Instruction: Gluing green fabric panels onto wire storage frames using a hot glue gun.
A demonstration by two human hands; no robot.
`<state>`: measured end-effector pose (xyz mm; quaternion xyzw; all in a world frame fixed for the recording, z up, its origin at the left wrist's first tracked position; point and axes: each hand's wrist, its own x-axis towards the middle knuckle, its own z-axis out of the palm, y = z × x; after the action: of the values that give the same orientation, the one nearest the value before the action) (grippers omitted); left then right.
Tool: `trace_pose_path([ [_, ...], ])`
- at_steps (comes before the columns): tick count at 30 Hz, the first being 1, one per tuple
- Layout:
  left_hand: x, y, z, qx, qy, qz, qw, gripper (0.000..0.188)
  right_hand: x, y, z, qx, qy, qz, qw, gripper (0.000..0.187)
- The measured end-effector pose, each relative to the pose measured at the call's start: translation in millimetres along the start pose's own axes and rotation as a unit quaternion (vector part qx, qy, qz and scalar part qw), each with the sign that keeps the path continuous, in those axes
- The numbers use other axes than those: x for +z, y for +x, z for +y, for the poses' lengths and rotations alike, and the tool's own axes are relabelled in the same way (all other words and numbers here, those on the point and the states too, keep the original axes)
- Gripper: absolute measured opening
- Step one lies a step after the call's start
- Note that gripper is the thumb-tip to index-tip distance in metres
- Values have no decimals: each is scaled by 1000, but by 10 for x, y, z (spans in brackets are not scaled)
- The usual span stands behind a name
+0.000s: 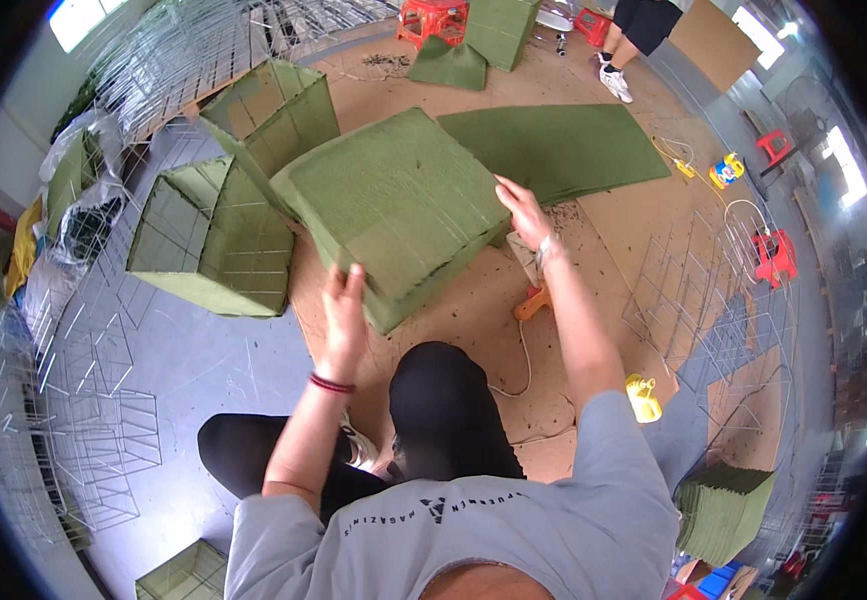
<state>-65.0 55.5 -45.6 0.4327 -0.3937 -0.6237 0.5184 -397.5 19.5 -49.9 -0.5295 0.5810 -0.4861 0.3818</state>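
A green felt-covered box (394,190) is tilted in front of my knees, its broad face turned up toward me. My left hand (344,305) holds its near left edge, fingertips on the felt and the thumb side partly hidden. At the right corner, my right hand (522,215) grips the edge with its fingers over the felt. Below the right side of the box lies an orange glue gun (534,302) with a pale cord, partly behind my right forearm. A flat green felt sheet (564,150) lies just beyond the box.
Two open felt-lined wire boxes (216,240) stand to the left. Bare wire frames (104,420) are piled at far left, more (694,290) at right. A yellow bottle (644,398) stands near my right elbow, felt sheets (724,512) are stacked behind it. A person's legs (626,45) show beyond.
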Motion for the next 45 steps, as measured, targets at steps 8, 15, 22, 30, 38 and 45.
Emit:
trace_pose_path([
  [8, -93, -105, -483, 35, -42, 112, 992, 42, 568, 764, 27, -77, -319, 19, 944, 57],
  [15, 142, -6, -423, -77, -102, 108, 986, 20, 1542, 943, -370, -165, -408, -33, 897, 64],
  [22, -362, -58, -547, -180, -82, 79, 977, 13, 1935, 795, -369, -156, -560, -187, 792, 79],
  [30, -1463, 1213, 271, 110, 99, 281, 948, 49, 1795, 202, -688, -236, -385, -61, 890, 72],
  [38, -1340, 1416, 262, -157, -45, 56, 985, 30, 1678, -686, 273, 134, 285, 188, 930, 83],
  [45, -901, 753, -133, -116, -112, 139, 977, 32, 891, -291, 109, 144, 247, 48, 957, 71],
])
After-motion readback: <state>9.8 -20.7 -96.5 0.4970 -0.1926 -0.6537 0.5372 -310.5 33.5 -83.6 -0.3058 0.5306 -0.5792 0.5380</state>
